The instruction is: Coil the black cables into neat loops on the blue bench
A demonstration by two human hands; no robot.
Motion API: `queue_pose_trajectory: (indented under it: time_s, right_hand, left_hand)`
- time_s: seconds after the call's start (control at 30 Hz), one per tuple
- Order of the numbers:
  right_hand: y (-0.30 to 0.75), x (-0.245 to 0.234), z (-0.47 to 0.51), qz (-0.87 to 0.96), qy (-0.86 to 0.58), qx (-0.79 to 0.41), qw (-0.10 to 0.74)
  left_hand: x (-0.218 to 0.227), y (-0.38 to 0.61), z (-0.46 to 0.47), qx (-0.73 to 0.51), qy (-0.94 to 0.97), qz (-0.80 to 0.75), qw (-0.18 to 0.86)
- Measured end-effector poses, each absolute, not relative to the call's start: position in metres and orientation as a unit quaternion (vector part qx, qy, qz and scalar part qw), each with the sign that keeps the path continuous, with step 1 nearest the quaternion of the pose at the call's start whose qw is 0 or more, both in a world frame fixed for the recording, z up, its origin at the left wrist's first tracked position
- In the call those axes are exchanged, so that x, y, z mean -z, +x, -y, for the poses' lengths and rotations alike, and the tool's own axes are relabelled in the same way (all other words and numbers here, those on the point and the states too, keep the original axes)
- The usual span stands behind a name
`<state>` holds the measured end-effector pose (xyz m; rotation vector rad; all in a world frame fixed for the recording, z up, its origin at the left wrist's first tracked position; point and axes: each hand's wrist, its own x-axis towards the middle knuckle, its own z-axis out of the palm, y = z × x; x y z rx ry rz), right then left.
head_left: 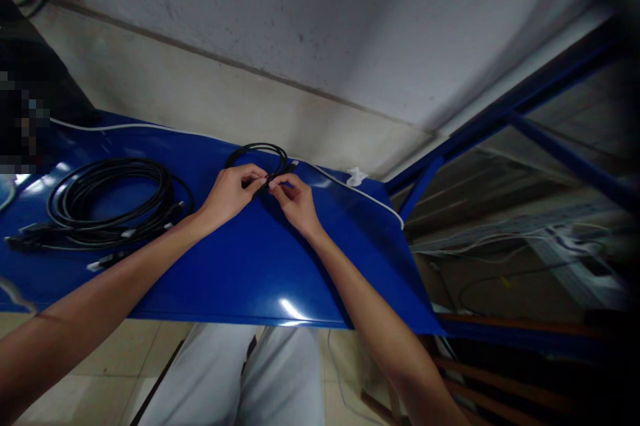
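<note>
A small coil of black cable stands over the far side of the blue table, gripped by my hands at its near side. My left hand is closed, thumb and fingertips pinching the cable. Close beside it, my right hand also pinches at the same spot, its fingertips nearly touching the left ones. What exactly lies between the right fingertips is too small to make out. A connector with a light tip sticks out just above my right hand.
On the blue table, a larger pile of coiled black cables with several connectors lies at the left. A white cable runs along the wall edge, near a crumpled white scrap. Blue metal framing rises at the right.
</note>
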<state>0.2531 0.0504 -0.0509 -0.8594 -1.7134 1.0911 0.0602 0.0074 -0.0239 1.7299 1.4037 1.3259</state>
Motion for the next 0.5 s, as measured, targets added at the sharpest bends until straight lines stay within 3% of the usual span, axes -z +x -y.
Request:
queue_pose_trajectory:
  time_s: [0.27, 0.5]
  right_hand:
    - [0.259, 0.047, -0.048, 0.769, -0.391, -0.267, 0.429]
    - [0.267, 0.040, -0.055, 0.822, -0.363, -0.213, 0.384]
  left_hand:
    - [0.031, 0.057, -0.012, -0.466, 0.650, -0.531, 0.279]
    - [0.035, 0.054, -0.013, -0.435, 0.687, -0.510, 0.280]
